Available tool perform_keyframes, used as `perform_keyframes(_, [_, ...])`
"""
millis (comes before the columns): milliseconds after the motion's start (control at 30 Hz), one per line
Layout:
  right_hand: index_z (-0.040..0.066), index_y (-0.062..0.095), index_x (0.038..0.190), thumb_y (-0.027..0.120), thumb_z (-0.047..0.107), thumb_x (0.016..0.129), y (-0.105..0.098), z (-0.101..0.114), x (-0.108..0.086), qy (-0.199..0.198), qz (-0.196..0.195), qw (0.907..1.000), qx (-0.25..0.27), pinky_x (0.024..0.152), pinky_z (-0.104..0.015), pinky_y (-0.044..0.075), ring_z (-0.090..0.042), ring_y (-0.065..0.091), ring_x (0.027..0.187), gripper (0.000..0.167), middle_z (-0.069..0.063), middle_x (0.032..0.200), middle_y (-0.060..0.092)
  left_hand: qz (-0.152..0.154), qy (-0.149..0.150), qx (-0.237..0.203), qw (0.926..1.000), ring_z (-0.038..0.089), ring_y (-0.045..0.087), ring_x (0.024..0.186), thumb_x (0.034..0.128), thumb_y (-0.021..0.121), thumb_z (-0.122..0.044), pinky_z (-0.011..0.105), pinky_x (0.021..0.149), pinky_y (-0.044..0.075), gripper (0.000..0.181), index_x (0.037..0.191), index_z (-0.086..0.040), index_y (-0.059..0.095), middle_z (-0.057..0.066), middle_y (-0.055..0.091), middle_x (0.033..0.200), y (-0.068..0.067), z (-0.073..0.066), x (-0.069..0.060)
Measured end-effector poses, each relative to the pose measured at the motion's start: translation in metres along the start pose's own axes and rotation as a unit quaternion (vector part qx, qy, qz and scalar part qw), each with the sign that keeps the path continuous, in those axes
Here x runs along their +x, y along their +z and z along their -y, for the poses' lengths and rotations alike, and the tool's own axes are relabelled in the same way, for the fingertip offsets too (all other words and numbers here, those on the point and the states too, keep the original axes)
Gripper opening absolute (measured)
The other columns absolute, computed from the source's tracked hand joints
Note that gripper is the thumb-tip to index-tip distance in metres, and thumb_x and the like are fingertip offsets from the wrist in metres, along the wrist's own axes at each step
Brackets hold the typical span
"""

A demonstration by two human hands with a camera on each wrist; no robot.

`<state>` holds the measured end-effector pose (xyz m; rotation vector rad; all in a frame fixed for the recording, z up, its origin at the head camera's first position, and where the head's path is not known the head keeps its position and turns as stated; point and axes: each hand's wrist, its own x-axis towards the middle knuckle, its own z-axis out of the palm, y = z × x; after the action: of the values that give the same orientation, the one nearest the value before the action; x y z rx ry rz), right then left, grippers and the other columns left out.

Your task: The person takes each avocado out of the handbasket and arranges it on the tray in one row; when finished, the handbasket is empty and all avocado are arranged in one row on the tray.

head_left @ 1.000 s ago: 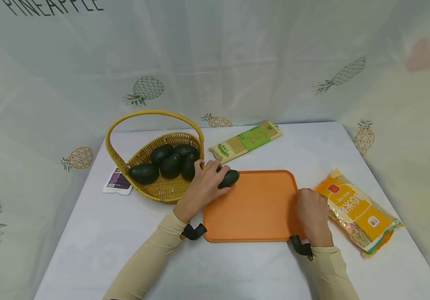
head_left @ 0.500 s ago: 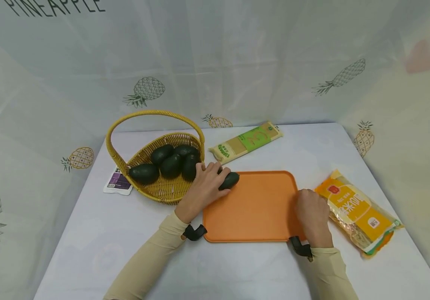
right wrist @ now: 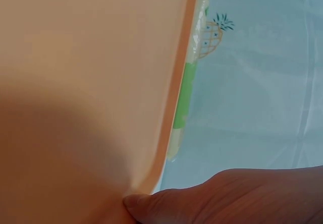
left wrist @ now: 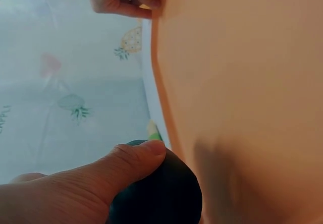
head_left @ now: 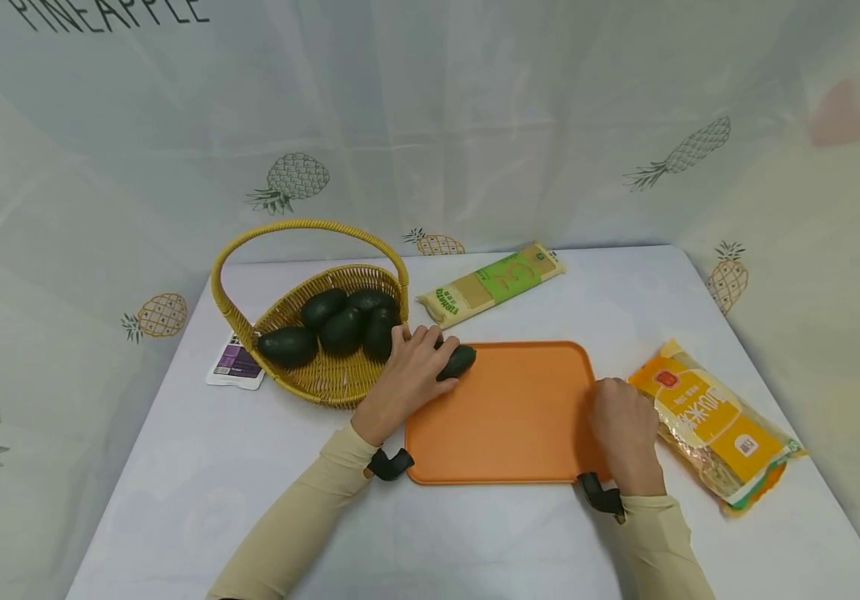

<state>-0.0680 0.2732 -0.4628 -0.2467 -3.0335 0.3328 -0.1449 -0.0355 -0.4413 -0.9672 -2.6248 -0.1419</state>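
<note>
My left hand (head_left: 409, 372) grips a dark green avocado (head_left: 460, 361) at the upper left corner of an orange tray (head_left: 505, 417). In the left wrist view, the thumb lies across the avocado (left wrist: 164, 191) and a shadow falls on the tray beside it. At the tray's right edge is my right hand (head_left: 623, 429), fingers curled. The right wrist view shows its thumb pressed on the tray's rim (right wrist: 171, 103) near a corner; the fingers beneath are hidden. A yellow wicker basket (head_left: 332, 387) with several avocados (head_left: 287, 347) stands left of the tray.
Behind the tray lies a long green and tan packet (head_left: 492, 285). An orange and yellow noodle bag (head_left: 715, 421) rests right of my right hand. A white and purple packet (head_left: 236, 367) sits partly behind the basket, whose tall handle (head_left: 310, 223) arches above it. A pineapple-print curtain hangs behind the white table (head_left: 505, 542).
</note>
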Motion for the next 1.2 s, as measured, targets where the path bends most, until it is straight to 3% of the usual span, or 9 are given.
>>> perform_keyframes(667, [-0.015,0.068,0.089,0.056,-0.006,0.095,-0.001,0.002,0.0,0.01,0.014,0.9999,0.0,0.049,-0.054,0.053,-0.041,0.06,0.058,0.016,-0.03,0.075,0.065,0.016,0.003,0.016,0.9997,0.031,0.063,0.103,0.0843,0.092,-0.044,0.052,0.094,0.037,0.055,0.125,-0.014,0.071,0.012,0.069,0.113,0.01,0.002,-0.001])
perform_keyframes(1000, [-0.013,0.069,0.086,0.055,-0.005,0.094,0.0,0.0,0.001,0.01,0.003,0.9999,0.006,0.049,-0.059,0.053,-0.047,0.063,0.06,0.017,-0.033,0.077,0.066,0.038,0.009,0.02,0.999,0.033,0.064,0.11,0.086,0.091,-0.043,0.049,0.101,0.049,0.055,0.127,-0.013,0.07,0.014,0.069,0.115,0.012,0.002,0.0])
perform_keyframes(1200, [-0.012,0.068,0.082,0.053,-0.006,0.092,-0.001,0.0,-0.001,0.012,-0.008,0.9998,0.013,0.05,-0.062,0.052,-0.052,0.065,0.063,0.02,-0.033,0.077,0.067,0.035,0.008,0.013,0.9993,0.035,0.064,0.111,0.0854,0.092,-0.041,0.05,0.1,0.05,0.054,0.125,-0.011,0.071,0.016,0.069,0.116,0.01,0.001,0.001])
